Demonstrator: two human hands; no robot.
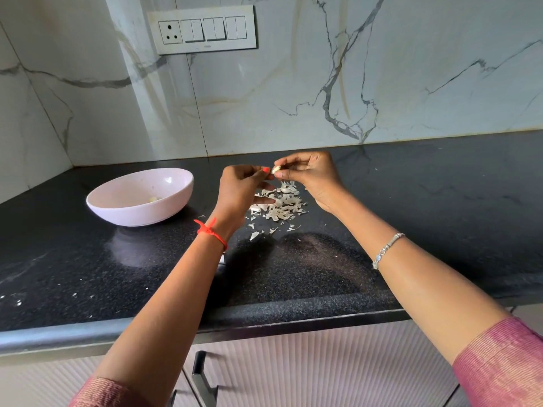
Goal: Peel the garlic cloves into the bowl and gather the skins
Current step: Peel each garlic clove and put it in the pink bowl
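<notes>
A small pale garlic clove (276, 169) is held in the air above the black counter. My right hand (311, 174) pinches it between thumb and fingers. My left hand (241, 186) meets it from the left, its fingertips pinching at the clove's skin. Directly below the hands lies a loose pile of papery white garlic skins (279, 205), with a few flakes scattered toward me. To the left stands a pale pink bowl (117, 205); a yellowish peeled clove (152, 198) lies inside it.
The black speckled counter (293, 274) meets marble walls at the back and left. A switch panel (202, 29) is on the wall. The counter's front edge runs above ribbed cabinet doors with a dark handle (199, 377).
</notes>
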